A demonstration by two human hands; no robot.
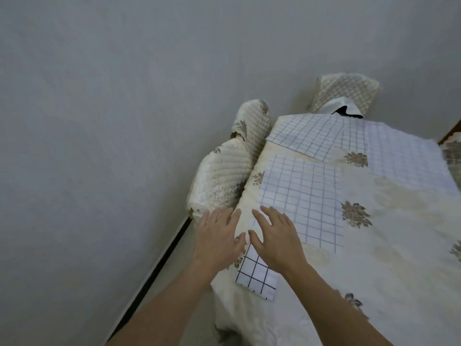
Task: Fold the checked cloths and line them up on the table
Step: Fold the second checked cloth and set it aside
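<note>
Left grip [219,236]: fingers straight and spread, palm down, over the near-left edge of the surface [374,258]; holding nothing; contact with the tablecloth not clear.
Right grip [274,239]: fingers also spread and flat, pinching nothing; lying across the far end of the dark-grid cloth [254,278], fingertips reaching the near corner of the pale-grid cloth [299,196].
Dark-grid cloth: small folded packet at the near-left corner of the surface, far end hidden under the right grip.
Pale-grid cloth: flat and open in the middle of the surface, just beyond the dark-grid cloth.
Far cloths: one checked cloth at the far-left corner [311,136], a second on the far right [404,161], meeting or overlapping; both lying flat.
Underlay: floral tablecloth [356,216], sheeny by the look of it.
Handling: probably thin, light and limp, with no stiffness to hold a shape; likely to slide on the sheeny tablecloth and to wrinkle if pushed.
Where to take hold: best pinched at two corners of one edge, then lifted over and pressed flat with open palms.
Surroundings: quilted chair covers [224,176] along the left side.
</note>
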